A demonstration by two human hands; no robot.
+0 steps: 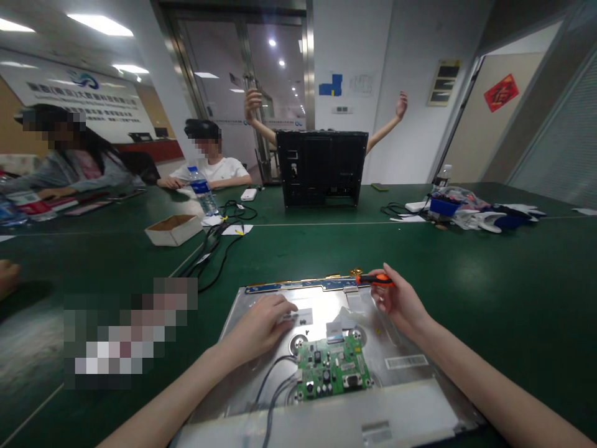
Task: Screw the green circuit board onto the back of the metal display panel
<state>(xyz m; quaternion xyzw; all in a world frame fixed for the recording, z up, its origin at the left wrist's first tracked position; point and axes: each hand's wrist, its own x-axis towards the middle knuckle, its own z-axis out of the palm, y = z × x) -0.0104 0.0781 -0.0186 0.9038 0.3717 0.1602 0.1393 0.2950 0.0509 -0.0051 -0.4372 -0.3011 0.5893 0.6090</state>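
Observation:
The silver back of a display panel [233, 379] lies in front of me, with a green circuit board [331, 367] on its lower middle. Along its far edge runs a narrow blue circuit strip [289, 286]. In my right hand [403, 302] is a screwdriver [380, 280] with an orange and black handle, held nearly level and pointing left over the strip's right end. My left hand [265, 323] rests palm down on the panel, fingers loosely bent and nothing visible in them. Small dark screws [303, 322] lie just right of its fingertips.
Behind the panel stands a black monitor housing [321, 168], with another person's raised arms showing behind it. Black cables [219, 242], a small open box [173, 230] and a water bottle [203, 190] are at left. Bags and gloves [480, 214] pile at right. Two people sit left.

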